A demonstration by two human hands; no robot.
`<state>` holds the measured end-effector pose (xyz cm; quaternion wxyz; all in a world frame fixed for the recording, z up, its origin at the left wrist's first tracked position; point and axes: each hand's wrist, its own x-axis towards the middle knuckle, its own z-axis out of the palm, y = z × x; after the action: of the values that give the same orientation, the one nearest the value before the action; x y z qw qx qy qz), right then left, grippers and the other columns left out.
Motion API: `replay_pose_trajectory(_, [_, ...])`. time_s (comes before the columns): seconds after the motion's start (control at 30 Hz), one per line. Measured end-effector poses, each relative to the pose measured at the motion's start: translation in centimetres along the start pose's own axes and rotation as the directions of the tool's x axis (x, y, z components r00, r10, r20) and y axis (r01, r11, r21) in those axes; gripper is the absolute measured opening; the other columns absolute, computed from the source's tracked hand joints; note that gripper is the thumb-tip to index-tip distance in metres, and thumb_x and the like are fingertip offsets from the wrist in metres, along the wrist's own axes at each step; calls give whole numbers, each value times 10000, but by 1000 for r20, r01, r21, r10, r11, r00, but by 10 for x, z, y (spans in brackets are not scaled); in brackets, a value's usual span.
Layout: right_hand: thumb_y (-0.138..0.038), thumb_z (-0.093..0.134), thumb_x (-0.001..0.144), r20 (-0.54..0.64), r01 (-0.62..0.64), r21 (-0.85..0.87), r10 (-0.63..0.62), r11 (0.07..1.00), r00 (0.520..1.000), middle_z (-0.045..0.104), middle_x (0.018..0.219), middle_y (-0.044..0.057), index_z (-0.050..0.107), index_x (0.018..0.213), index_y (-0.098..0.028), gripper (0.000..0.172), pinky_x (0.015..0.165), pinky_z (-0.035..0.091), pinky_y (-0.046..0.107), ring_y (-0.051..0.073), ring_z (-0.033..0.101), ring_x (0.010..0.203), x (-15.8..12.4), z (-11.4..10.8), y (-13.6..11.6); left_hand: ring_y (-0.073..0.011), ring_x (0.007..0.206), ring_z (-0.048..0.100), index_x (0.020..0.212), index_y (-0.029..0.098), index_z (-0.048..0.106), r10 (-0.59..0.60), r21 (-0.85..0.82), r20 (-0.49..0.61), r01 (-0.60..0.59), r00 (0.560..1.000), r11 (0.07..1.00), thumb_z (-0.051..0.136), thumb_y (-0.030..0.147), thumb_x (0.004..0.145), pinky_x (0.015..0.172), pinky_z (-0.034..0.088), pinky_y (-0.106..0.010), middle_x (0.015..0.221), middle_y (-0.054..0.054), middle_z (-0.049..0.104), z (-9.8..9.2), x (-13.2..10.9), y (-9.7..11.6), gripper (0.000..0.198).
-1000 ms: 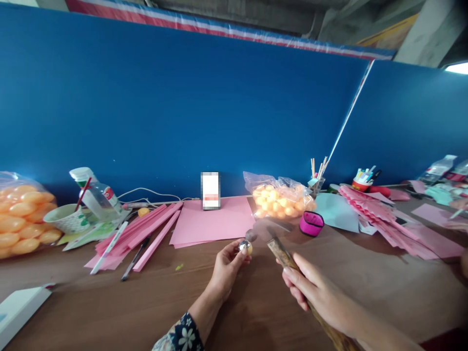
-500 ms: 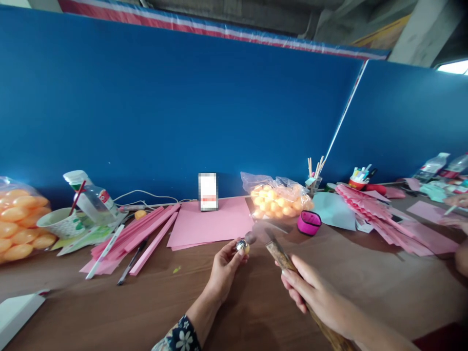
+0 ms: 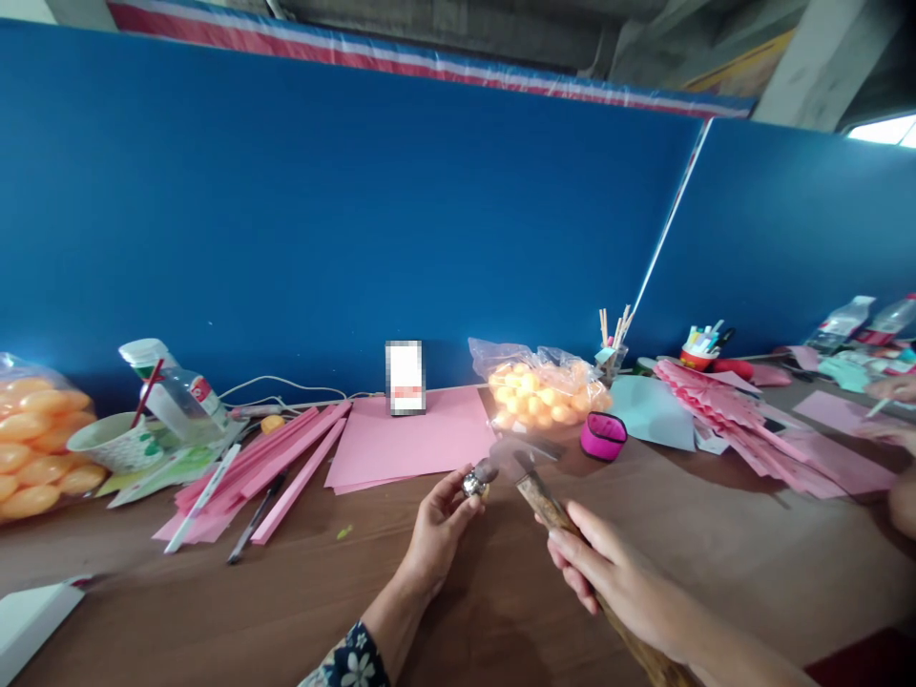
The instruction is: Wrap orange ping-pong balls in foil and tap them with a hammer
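My left hand [image 3: 438, 527] pinches a small shiny silver piece on a yellowish ball [image 3: 473, 483] between thumb and fingers, held just above the brown table [image 3: 286, 611]. My right hand [image 3: 608, 572] is wrapped round the wooden handle of a hammer [image 3: 544, 504]. The hammer's metal head is blurred and sits right against the small piece, touching or nearly touching it. A floral sleeve shows at my left wrist.
Pink paper sheets [image 3: 411, 439] and folded strips [image 3: 272, 458] lie behind my hands. A bag of yellow balls [image 3: 544, 391], a pink tape roll [image 3: 605, 436], a phone [image 3: 405, 377], a cup [image 3: 107, 441], a bottle [image 3: 172, 391] and another bag [image 3: 32, 448] line the back. Another person's hands [image 3: 891, 391] work at far right.
The hammer head has come down and left onto the small piece in my left hand. The view has drifted slightly right; both hands keep their grips.
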<state>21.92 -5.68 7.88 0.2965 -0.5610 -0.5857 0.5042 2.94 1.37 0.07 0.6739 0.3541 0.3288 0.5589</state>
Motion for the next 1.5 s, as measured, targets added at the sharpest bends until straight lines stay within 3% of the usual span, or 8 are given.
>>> replay_pose_trajectory(0.2, [-525, 346, 858, -199, -35, -194, -4, 980, 980, 566, 698, -2, 514, 845, -211, 356, 538, 455, 225, 122, 532, 575, -4, -19, 20, -129, 771, 607, 1147, 187, 565, -48, -146, -31, 43, 998, 988, 673, 239, 700, 736, 482, -264, 1039, -84, 630, -2, 0, 5, 462])
replay_pose_trajectory(0.33, [-512, 408, 825, -330, -95, -455, -68, 886, 941, 637, 1026, 92, 489, 1138, -219, 436, 776, 475, 303, 228, 599, 928, -8, -45, 56, -121, 713, 604, 1147, 182, 554, -95, -187, -44, 85, 995, 979, 649, 244, 726, 699, 503, -268, 925, -73, 642, -1, 0, 9, 437])
replay_pose_trajectory(0.43, [-486, 394, 833, -319, -100, -585, -114, 805, 941, 632, 1094, 97, 515, 1127, -223, 413, 825, 464, 323, 251, 581, 1008, -13, -65, 77, -118, 706, 604, 1117, 187, 557, -85, -194, -58, 72, 995, 978, 640, 246, 734, 688, 506, -267, 944, -73, 640, 0, 0, 9, 397])
replay_pose_trajectory(0.67, [-465, 408, 824, -364, -188, -746, -155, 639, 918, 683, 961, 48, 517, 1065, -293, 315, 681, 501, 338, 269, 646, 845, -23, -106, 106, -107, 692, 600, 977, 156, 595, -80, -200, -43, 70, 996, 977, 651, 250, 720, 691, 504, -254, 910, -63, 646, -1, 2, 7, 279])
replay_pose_trajectory(0.9, [-462, 391, 843, -367, -173, -725, -162, 666, 916, 631, 1079, 90, 496, 1092, -244, 348, 804, 477, 369, 262, 599, 964, -16, -131, 139, -113, 714, 605, 976, 164, 581, -86, -187, -64, 72, 994, 980, 647, 237, 727, 720, 500, -260, 917, -60, 643, -1, 2, 7, 269])
replay_pose_trajectory(1.1, [-423, 446, 819, -340, -100, -806, -319, 583, 885, 579, 1093, 117, 550, 1052, -206, 335, 855, 445, 399, 277, 559, 997, -14, -139, 139, -113, 717, 604, 972, 160, 582, -88, -189, -60, 75, 994, 979, 643, 241, 730, 713, 500, -259, 924, -67, 643, -1, 2, 7, 262])
replay_pose_trajectory(1.37, [-396, 443, 807, -297, -52, -795, -313, 605, 902, 579, 1084, 100, 569, 1026, -229, 304, 873, 444, 379, 267, 559, 1009, -12, -162, 144, -106, 695, 602, 954, 155, 594, -84, -194, -61, 71, 995, 978, 659, 246, 713, 697, 500, -248, 872, -53, 647, 0, 2, 7, 265])
replay_pose_trajectory(1.5, [-416, 457, 802, -308, -79, -778, -269, 624, 912, 615, 1024, 104, 554, 1050, -222, 330, 838, 455, 387, 267, 581, 968, -3, -163, 111, -107, 686, 604, 942, 159, 599, -88, -204, -65, 73, 994, 976, 669, 241, 701, 689, 503, -250, 868, -49, 649, 1, 1, 8, 264])
